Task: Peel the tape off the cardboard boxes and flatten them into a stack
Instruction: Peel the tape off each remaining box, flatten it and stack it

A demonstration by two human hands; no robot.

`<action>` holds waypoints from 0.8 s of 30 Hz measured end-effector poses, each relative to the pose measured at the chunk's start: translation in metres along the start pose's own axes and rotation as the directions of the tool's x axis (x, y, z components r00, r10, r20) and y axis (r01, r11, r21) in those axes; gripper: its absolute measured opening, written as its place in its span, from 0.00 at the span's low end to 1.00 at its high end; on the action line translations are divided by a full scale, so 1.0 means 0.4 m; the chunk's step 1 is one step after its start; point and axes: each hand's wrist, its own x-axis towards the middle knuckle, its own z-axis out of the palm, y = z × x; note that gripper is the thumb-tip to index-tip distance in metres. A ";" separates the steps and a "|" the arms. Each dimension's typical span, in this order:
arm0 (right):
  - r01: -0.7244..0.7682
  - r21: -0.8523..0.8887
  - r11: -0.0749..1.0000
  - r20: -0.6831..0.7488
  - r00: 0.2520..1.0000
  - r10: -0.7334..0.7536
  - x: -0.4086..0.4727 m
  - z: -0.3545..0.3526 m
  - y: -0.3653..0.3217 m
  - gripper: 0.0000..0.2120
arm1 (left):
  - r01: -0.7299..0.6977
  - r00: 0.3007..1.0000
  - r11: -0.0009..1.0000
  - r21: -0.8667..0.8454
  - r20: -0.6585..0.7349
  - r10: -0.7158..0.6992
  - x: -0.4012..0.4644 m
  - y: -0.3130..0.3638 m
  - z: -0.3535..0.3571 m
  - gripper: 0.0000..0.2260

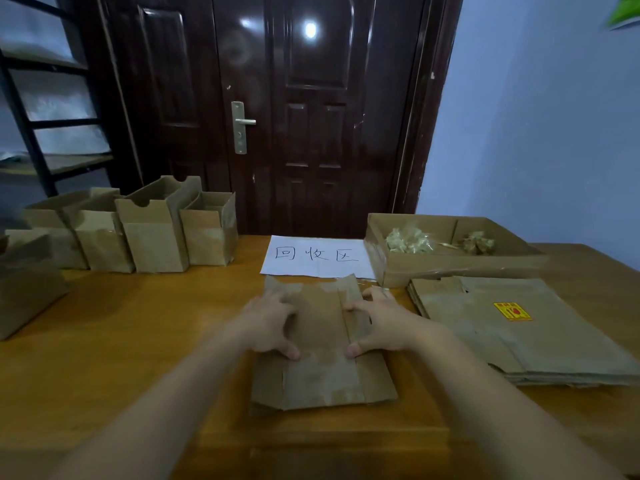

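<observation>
A flattened brown cardboard box [322,372] lies on the wooden table [138,341] in front of me. My left hand [268,323] presses on its left part with spread fingers. My right hand [381,323] presses on its right part the same way. A stack of flattened boxes [519,334] with a yellow-red sticker lies to the right. Several upright open boxes [152,226] stand in a row at the back left. A shallow cardboard tray [450,265] at the back right holds crumpled balls of peeled tape [408,240].
A white paper sheet [317,256] with handwritten characters lies behind the flattened box. Another box [24,292] sits at the far left edge. A dark door [277,116] stands behind the table, a black shelf rack [34,116] to its left.
</observation>
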 end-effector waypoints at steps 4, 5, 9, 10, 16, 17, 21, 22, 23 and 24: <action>0.066 -0.213 0.975 0.034 0.998 -0.060 0.040 -0.017 -0.047 0.36 | 0.035 0.996 0.992 -0.121 -0.077 -0.044 0.023 0.049 0.036 0.25; 0.060 -0.175 0.983 0.020 0.998 -0.057 0.055 -0.009 -0.067 0.33 | 0.057 0.982 0.998 -0.008 -0.180 -0.058 0.025 0.061 0.059 0.25; 0.053 -0.095 0.994 -0.049 0.997 -0.057 0.100 0.077 -0.110 0.35 | 0.092 0.916 0.995 0.047 -0.396 -0.066 0.032 0.071 0.146 0.24; 0.047 -0.096 0.994 -0.062 0.997 -0.053 0.103 0.100 -0.109 0.37 | 0.071 0.927 0.997 0.016 -0.369 -0.060 0.036 0.065 0.153 0.25; 0.032 -0.132 0.991 -0.109 0.993 -0.046 0.115 0.130 -0.096 0.41 | 0.028 0.977 0.999 0.031 -0.211 -0.021 0.045 0.056 0.148 0.28; 0.031 -0.133 0.991 -0.107 0.993 -0.045 0.116 0.131 -0.096 0.41 | 0.030 0.979 0.999 0.039 -0.204 -0.022 0.043 0.058 0.147 0.28; 0.033 -0.144 0.989 -0.112 0.993 -0.049 0.120 0.130 -0.092 0.41 | 0.042 0.978 0.998 0.053 -0.205 -0.030 0.028 0.067 0.140 0.28; 0.037 -0.151 0.988 -0.114 0.992 -0.055 0.122 0.131 -0.090 0.41 | 0.044 0.976 0.997 0.055 -0.214 -0.031 0.018 0.070 0.145 0.29; 0.040 -0.156 0.987 -0.116 0.991 -0.059 0.125 0.132 -0.089 0.41 | 0.044 0.973 0.998 0.055 -0.231 -0.030 0.006 0.074 0.154 0.30; 0.038 -0.160 0.986 -0.118 0.991 -0.057 0.127 0.133 -0.088 0.41 | 0.043 0.969 0.998 0.051 -0.246 -0.029 -0.011 0.079 0.167 0.33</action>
